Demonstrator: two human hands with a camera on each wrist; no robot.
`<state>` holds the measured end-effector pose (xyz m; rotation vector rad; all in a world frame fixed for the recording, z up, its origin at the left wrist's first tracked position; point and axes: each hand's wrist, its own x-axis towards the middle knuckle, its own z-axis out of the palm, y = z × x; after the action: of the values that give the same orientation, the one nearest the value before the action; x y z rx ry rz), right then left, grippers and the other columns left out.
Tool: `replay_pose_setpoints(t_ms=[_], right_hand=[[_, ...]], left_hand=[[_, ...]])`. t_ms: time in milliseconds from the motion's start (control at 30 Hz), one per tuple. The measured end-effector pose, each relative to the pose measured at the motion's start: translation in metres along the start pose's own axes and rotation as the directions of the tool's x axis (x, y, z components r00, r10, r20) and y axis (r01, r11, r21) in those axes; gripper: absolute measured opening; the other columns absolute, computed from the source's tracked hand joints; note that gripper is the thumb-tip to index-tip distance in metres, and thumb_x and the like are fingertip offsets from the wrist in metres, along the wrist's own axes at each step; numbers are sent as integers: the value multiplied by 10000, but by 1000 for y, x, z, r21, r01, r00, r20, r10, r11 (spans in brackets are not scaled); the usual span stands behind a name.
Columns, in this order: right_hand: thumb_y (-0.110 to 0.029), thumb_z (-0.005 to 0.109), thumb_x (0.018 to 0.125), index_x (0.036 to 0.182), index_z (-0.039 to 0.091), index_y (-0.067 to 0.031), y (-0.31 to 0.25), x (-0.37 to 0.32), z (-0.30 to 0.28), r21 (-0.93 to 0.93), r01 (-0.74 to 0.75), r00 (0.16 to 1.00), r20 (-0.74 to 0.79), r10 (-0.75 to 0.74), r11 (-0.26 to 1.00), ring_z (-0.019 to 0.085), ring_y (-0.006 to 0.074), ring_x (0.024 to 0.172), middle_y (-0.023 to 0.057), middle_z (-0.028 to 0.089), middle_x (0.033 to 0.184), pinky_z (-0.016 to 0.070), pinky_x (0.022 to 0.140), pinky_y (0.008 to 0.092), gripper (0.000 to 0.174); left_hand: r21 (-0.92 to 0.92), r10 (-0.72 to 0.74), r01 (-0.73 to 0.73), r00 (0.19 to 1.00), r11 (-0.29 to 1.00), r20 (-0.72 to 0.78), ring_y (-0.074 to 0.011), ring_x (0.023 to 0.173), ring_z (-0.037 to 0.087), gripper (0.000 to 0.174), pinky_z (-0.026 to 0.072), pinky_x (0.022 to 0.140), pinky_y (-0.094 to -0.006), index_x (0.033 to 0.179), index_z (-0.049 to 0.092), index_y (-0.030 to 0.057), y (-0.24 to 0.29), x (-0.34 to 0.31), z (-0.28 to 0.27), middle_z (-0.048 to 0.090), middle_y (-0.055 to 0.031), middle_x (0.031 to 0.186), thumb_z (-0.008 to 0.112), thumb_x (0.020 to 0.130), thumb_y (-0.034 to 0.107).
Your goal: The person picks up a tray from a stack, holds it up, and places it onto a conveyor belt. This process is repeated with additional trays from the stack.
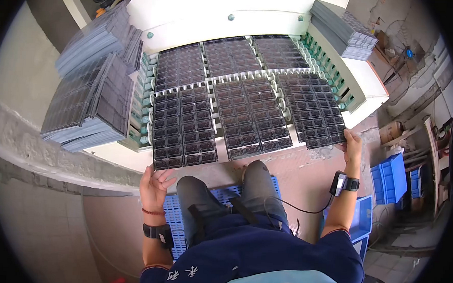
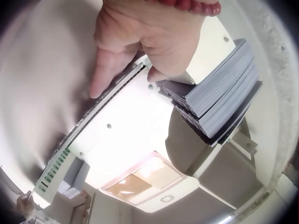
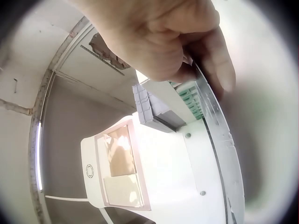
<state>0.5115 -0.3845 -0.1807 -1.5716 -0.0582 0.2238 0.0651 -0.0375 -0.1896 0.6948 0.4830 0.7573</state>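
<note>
While my left hand (image 1: 155,186) pinches the left tray (image 1: 183,126) and my right hand (image 1: 352,147) grips the right tray (image 1: 312,112), I think an even pull comes next.

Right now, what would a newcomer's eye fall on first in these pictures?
Six dark trays of small slots cover a white machine in two rows. The left hand touches the near-left tray, and the right hand grips the near-right tray by its corner. Tall grey stacks rise at the left.
</note>
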Motion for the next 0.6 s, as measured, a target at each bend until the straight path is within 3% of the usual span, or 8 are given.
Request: replay_pose_setpoints(t_ms=[100,167,233,367,467,500,567,600], right_hand=[[-132,522,850,952,591,52,-10,-13,-9,-248,27,997,-67,-45,968,474,51,452,29,599,701,353,361,159,221],[-146,533,853,946,594,35,-4,-16,-31,-241,23,999,-31,-32,970,449,42,447,9,582,683,331,365,157,212],[-143,533,857,930,591,17,-9,-30,-41,118,107,994,-5,-107,987,436,42,445,3,574,674,312,372,155,186],[-126,495,880,924,581,-2,-33,-56,-37,313,130,987,45,-152,941,436,33,440,30,600,725,318,376,139,158],[-127,473,891,989,560,20,-45,-62,-15,421,107,980,110,-168,901,490,28,465,73,625,814,356,351,100,197],[-127,473,891,989,560,20,-48,-62,-5,424,103,975,135,-176,900,490,28,465,73,625,814,356,351,100,197],[-127,475,890,1016,548,30,-53,-64,12,469,93,951,219,-218,878,512,28,488,80,625,828,376,357,88,215],[-127,480,886,1022,545,37,-55,-67,24,475,99,943,235,-234,874,506,29,482,77,624,821,367,353,94,223]], left_hand=[[48,36,-32,997,998,-73,-311,972,570,447,531,730,-413,1179,407,-36,5,-10,-1,556,-218,1065,378,912,321],[75,101,-92,988,993,-117,-321,1012,544,456,535,733,-391,1174,406,-41,11,-16,-11,546,-234,1061,353,921,335],[57,132,-125,979,991,-154,-325,1008,545,461,532,727,-381,1178,405,-44,17,-21,-12,542,-238,1065,352,922,336],[187,313,-279,931,942,-188,-308,964,566,430,526,721,-363,1159,424,-51,43,-31,-6,554,-228,1047,376,920,303],[464,631,-515,765,721,-132,-249,897,583,307,524,698,-315,1124,467,-40,72,-38,23,575,-171,968,455,894,164],[466,647,-525,748,712,-145,-249,897,583,307,524,698,-315,1124,467,-40,82,-37,33,575,-171,968,455,894,164],[825,933,-565,297,2,201,-203,863,571,251,510,678,-273,1082,498,-29,102,-31,54,568,-133,946,511,856,81],[836,925,-508,179,-205,335,-207,848,562,233,496,709,-283,1051,513,-30,114,-29,69,561,-126,950,530,837,59]])
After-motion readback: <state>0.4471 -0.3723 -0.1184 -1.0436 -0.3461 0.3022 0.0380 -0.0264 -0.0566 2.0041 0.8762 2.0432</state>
